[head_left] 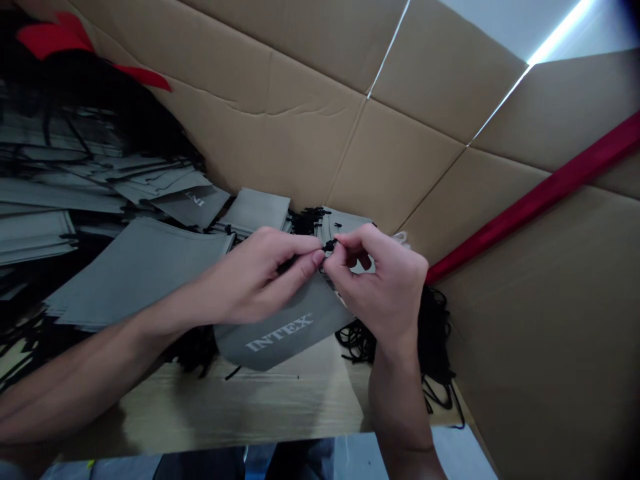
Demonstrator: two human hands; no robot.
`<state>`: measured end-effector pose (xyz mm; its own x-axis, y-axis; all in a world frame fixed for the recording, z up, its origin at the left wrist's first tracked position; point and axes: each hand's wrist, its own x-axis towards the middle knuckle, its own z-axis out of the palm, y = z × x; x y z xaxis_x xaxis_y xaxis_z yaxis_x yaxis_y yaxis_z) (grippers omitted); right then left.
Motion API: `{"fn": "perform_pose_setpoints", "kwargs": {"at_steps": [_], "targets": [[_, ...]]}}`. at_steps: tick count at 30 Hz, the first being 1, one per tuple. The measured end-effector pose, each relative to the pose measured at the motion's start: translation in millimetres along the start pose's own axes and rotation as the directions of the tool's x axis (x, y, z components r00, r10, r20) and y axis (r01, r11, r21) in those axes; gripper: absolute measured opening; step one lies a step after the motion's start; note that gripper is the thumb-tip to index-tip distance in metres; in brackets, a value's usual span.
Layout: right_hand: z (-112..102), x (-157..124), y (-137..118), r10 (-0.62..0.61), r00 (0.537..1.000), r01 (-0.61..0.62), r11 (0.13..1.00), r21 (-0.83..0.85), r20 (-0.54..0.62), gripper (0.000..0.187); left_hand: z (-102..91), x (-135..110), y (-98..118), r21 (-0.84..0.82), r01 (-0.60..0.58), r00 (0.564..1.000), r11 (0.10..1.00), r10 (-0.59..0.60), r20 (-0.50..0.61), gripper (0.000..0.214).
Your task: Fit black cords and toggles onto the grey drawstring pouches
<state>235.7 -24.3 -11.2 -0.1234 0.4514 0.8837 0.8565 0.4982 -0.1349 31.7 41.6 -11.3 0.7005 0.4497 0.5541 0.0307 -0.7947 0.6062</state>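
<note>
A grey fabric pouch (280, 333) printed with INTEX hangs from both my hands above the wooden tabletop (280, 400). My left hand (255, 277) pinches the pouch's top edge with thumb and forefinger. My right hand (385, 283) pinches a small black cord end (329, 246) at the same spot, fingertips touching those of the left. The pouch's upper part is hidden behind my hands.
Several more grey pouches (135, 267) lie stacked at the left and behind. Loose black cords (435, 333) pile up at the right. Cardboard walls (310, 127) enclose the back and right, with a red strip (540, 197) across the right wall.
</note>
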Motion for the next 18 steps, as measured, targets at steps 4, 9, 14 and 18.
{"fn": "perform_pose_setpoints", "kwargs": {"at_steps": [4,9,14,18], "targets": [[-2.9,1.0,-8.0,0.005,1.0,-0.005,0.998,0.06,0.005,0.018,-1.3,-4.3,1.6,-0.004,-0.136,0.99,0.991,0.136,0.03,0.036],[-20.3,1.7,-5.2,0.073,0.988,-0.101,0.97,0.22,0.133,0.013,-4.8,-7.5,4.8,-0.057,-0.153,0.985,0.987,0.156,0.069,0.038],[-44.9,1.4,15.5,0.055,0.906,-0.27,0.838,0.474,0.42,0.034,-9.1,-4.6,5.2,-0.132,-0.006,0.997,0.991,0.016,0.074,0.043],[-50.8,2.8,19.1,0.03,0.868,-0.266,0.871,0.412,0.496,0.052,-8.8,-1.2,4.1,-0.123,0.082,0.995,0.989,-0.074,0.074,0.044]]}}
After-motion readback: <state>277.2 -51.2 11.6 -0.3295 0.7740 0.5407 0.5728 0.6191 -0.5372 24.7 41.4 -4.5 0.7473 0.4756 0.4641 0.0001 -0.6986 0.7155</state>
